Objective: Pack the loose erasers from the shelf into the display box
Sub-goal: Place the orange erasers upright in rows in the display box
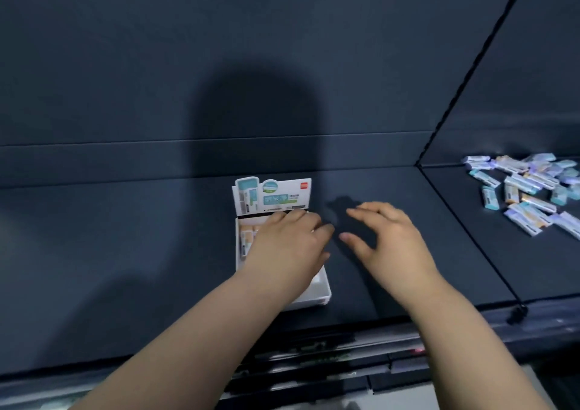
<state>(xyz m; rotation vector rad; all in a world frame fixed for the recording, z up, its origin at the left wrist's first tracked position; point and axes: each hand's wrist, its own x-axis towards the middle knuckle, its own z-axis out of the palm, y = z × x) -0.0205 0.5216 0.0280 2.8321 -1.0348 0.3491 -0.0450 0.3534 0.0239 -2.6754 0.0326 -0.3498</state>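
Note:
A white display box [320, 298] with an upright printed back flap [273, 194] lies on the dark shelf at centre. My left hand [287, 246] reaches down into the box and covers most of its inside; whether it holds an eraser is hidden. At the box's left side a few packed erasers [246, 240] show. My right hand [389, 240] hovers just right of the box with fingers spread and nothing in it. A heap of several loose wrapped erasers [527, 190] lies far right on the shelf.
A thin black divider line [464, 224] runs across the shelf [125, 252] between the box and the eraser heap. The dark back wall [282, 64] rises behind. The shelf's front edge with a label rail [314, 353] runs below my forearms.

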